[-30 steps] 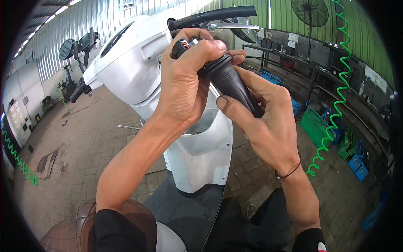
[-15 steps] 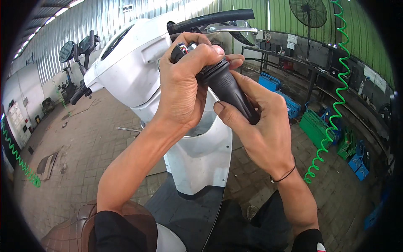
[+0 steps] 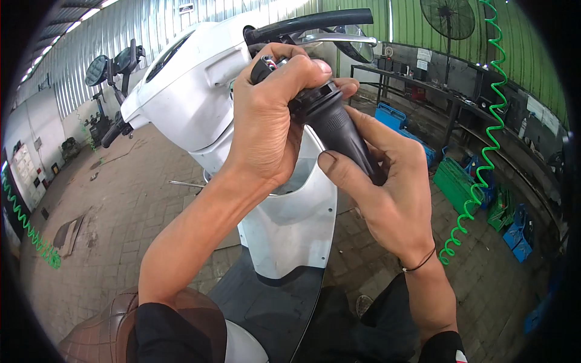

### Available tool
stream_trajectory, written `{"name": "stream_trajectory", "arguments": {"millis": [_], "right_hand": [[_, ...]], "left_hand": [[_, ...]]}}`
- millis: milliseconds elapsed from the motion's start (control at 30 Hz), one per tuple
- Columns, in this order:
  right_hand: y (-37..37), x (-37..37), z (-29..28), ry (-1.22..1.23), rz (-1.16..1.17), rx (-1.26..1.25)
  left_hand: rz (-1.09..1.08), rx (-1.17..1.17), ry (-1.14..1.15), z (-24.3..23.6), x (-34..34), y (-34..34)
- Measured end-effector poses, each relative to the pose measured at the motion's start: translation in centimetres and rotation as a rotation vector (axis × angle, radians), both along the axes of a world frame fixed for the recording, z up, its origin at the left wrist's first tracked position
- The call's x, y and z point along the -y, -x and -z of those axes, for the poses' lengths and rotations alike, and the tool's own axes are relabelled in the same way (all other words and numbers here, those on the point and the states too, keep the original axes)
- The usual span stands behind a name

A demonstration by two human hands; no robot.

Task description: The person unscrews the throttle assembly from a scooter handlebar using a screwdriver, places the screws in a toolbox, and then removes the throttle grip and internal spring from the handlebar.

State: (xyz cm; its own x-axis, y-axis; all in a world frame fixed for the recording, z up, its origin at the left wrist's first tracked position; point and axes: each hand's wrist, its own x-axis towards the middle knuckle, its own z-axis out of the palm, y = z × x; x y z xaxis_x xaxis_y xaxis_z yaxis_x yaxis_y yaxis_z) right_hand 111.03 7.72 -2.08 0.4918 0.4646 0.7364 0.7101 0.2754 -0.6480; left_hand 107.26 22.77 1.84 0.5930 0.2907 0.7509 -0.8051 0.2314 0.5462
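Note:
A black ribbed handlebar grip (image 3: 350, 134) slants down to the right in front of me. My right hand (image 3: 396, 187) is closed round its lower part, thumb on the near side. My left hand (image 3: 263, 115) is closed on a black switch housing (image 3: 261, 71) with small coloured wires, against the grip's upper, collared end. Most of the housing is hidden by my fingers. Just beyond my hands are the scooter's bare black handlebar tube (image 3: 311, 23) and silver brake lever (image 3: 339, 38). The white front cover (image 3: 187, 100) of the scooter stands to the left.
A round mirror (image 3: 356, 51) sits behind the lever. Below are the white leg shield (image 3: 287, 233), dark footboard (image 3: 260, 302) and brown seat (image 3: 100, 333). At right hangs a green coiled hose (image 3: 497, 109), near green and blue toolboxes (image 3: 457, 180) and a long workbench (image 3: 423, 88).
My right hand and the grip have shifted slightly right and down. More of the collar at the grip's upper end shows. My left hand keeps its hold on the housing.

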Motion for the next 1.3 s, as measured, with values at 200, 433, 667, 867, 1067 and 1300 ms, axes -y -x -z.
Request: {"name": "stream_trajectory", "arguments": {"millis": [200, 433, 667, 867, 1067, 1300], "right_hand": [[0.2, -0.5, -0.4, 0.027, 0.229, 0.255], [0.1, -1.1, 0.3, -0.083, 0.487, 0.579], [1.0, -1.3, 0.5, -0.059, 0.743, 0.687], [-0.8, -1.3, 0.1, -0.148, 0.891, 0.938], [0.2, -0.5, -0.8, -0.037, 0.804, 0.768], [-1.4, 1.1, -1.5, -0.132, 0.178, 0.519]], "left_hand": [[-0.069, -0.031, -0.040, 0.3, -0.3, 0.1], [-0.042, 0.011, 0.088, 0.4, 0.4, -0.3], [-0.193, -0.038, 0.035, 0.6, 0.2, -0.1], [-0.219, -0.041, 0.015, 0.5, 0.8, 0.0], [-0.151, 0.005, 0.088, 0.2, 0.9, -0.2], [-0.052, 0.036, 0.057, -0.1, 0.4, -0.4]]}}
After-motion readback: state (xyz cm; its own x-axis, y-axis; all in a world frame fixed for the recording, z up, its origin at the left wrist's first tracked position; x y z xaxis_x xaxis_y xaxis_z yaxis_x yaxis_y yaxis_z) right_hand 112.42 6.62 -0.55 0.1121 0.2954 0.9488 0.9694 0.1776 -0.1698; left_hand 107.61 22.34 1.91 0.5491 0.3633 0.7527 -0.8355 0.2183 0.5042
